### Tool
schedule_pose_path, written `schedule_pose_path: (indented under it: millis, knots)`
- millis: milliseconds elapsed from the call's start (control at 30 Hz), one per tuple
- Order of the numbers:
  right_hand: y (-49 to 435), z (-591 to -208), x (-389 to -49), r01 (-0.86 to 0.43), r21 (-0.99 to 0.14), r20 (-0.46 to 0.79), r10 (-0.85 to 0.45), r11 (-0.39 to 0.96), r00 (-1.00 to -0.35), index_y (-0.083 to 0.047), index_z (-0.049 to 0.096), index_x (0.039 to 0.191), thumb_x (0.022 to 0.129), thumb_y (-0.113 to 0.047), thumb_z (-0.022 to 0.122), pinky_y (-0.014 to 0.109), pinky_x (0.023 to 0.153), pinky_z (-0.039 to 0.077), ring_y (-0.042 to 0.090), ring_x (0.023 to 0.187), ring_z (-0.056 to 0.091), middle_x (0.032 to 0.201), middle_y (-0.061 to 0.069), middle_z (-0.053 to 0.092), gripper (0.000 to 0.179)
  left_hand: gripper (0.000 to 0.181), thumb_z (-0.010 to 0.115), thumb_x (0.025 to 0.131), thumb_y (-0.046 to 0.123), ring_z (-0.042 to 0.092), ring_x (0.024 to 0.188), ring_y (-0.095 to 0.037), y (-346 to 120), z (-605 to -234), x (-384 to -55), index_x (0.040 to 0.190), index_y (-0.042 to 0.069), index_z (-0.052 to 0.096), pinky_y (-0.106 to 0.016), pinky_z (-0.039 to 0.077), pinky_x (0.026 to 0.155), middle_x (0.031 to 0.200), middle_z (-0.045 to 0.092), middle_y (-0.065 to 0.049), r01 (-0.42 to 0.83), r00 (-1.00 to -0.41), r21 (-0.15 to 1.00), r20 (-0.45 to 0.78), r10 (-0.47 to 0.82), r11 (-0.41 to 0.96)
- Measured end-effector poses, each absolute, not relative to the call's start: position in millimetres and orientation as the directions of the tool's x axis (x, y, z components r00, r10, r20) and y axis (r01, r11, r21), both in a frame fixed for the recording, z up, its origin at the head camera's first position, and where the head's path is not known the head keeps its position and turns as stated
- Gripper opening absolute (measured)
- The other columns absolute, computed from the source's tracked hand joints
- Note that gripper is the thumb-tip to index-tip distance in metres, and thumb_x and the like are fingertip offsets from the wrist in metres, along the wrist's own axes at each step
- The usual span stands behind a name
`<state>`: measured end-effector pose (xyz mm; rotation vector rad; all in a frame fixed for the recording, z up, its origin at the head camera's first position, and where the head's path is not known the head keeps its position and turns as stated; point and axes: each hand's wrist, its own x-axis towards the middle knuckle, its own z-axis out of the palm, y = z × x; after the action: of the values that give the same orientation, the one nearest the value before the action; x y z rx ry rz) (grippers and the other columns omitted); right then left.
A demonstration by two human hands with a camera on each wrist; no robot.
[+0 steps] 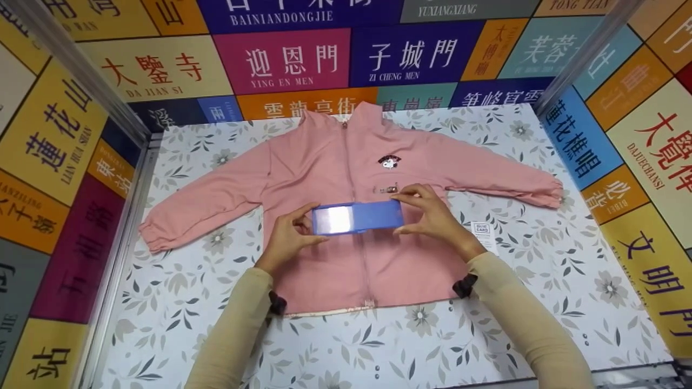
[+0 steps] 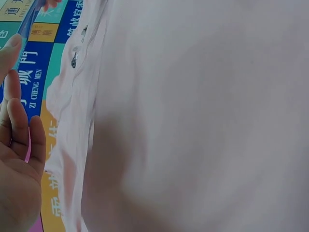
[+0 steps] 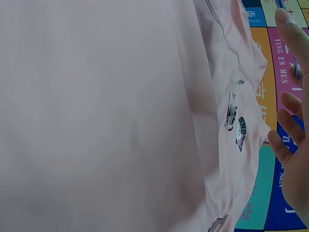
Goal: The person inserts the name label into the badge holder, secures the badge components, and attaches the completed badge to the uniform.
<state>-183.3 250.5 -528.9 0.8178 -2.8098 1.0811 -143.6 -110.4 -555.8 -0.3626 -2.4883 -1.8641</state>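
Observation:
A thin flat blue rectangular piece (image 1: 378, 215) is held level above the front of a pink zip jacket (image 1: 313, 162). White glare covers its left half, and I cannot tell its exact kind. My left hand (image 1: 286, 235) pinches its left end between thumb and fingers. At the opposite end, my right hand (image 1: 432, 219) pinches it the same way. The jacket lies face up with both sleeves spread. On its chest are a small dark cartoon badge (image 1: 389, 161) and a small shiny piece (image 1: 391, 189), seen close in the right wrist view.
The jacket lies on a white table (image 1: 432, 351) with a leaf and flower pattern. A white card tag (image 1: 483, 233) lies beside the jacket's right edge. Colourful lettered panels (image 1: 286, 59) stand behind and at both sides, with metal posts (image 1: 589, 48) at the corners.

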Motion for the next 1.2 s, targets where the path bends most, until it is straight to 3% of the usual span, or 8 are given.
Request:
schedule_pose_path:
  millis: [200, 433, 667, 900, 1200]
  knots:
    - [260.6, -530.8, -187.5, -0.481, -0.607, 0.228, -0.442, 0.632, -0.868, -0.019, 0.064, 0.133, 0.057, -0.04, 0.095, 0.051, 0.11, 0.037, 0.024, 0.125, 0.046, 0.132, 0.006, 0.056, 0.085, 0.074, 0.094, 0.062, 0.017, 0.052, 0.066, -0.013, -111.7, -555.8, -142.3, 0.13, 0.021, 0.065, -0.018, 0.045, 0.061, 0.073, 0.061, -0.014, 0.165, -0.977, 0.954, 0.123, 0.176, 0.251]
    - [270.1, -535.1, -192.9, -0.441, -0.636, 0.183, -0.431, 0.634, -0.884, -0.022, 0.061, 0.136, 0.061, -0.047, 0.091, 0.053, 0.111, 0.035, 0.025, 0.128, 0.043, 0.136, 0.009, 0.054, 0.085, 0.076, 0.091, 0.066, 0.009, 0.05, 0.068, -0.014, -110.9, -548.1, -139.2, 0.136, 0.01, 0.061, -0.017, 0.043, 0.062, 0.077, 0.06, -0.02, 0.103, -0.984, 0.953, 0.057, 0.166, 0.284]
    - [275.5, -544.8, -198.6, -0.429, -0.619, 0.161, -0.427, 0.658, -0.89, -0.016, 0.06, 0.137, 0.063, -0.049, 0.089, 0.052, 0.11, 0.036, 0.026, 0.126, 0.043, 0.135, 0.009, 0.053, 0.087, 0.072, 0.089, 0.068, 0.005, 0.049, 0.065, -0.009, -108.8, -526.8, -130.1, 0.134, 0.011, 0.062, -0.017, 0.043, 0.062, 0.076, 0.059, -0.022, 0.107, -0.982, 0.961, 0.062, 0.18, 0.254]
    - [277.5, -556.1, -204.0, -0.42, -0.593, 0.147, -0.42, 0.687, -0.895, -0.016, 0.059, 0.138, 0.063, -0.051, 0.088, 0.055, 0.113, 0.032, 0.027, 0.129, 0.042, 0.137, 0.01, 0.053, 0.088, 0.072, 0.09, 0.067, 0.007, 0.05, 0.064, -0.007, -108.1, -529.1, -129.6, 0.133, 0.009, 0.062, -0.017, 0.044, 0.062, 0.074, 0.061, -0.023, 0.152, -0.976, 0.958, 0.106, 0.193, 0.243]
    - [277.6, -561.6, -207.7, -0.415, -0.583, 0.136, -0.419, 0.699, -0.898, -0.017, 0.06, 0.136, 0.06, -0.047, 0.092, 0.055, 0.114, 0.031, 0.028, 0.129, 0.043, 0.136, 0.012, 0.054, 0.088, 0.072, 0.09, 0.068, 0.008, 0.049, 0.065, -0.01, -107.3, -529.9, -129.3, 0.134, 0.007, 0.061, -0.017, 0.044, 0.062, 0.074, 0.06, -0.019, 0.124, -0.98, 0.955, 0.075, 0.185, 0.27]
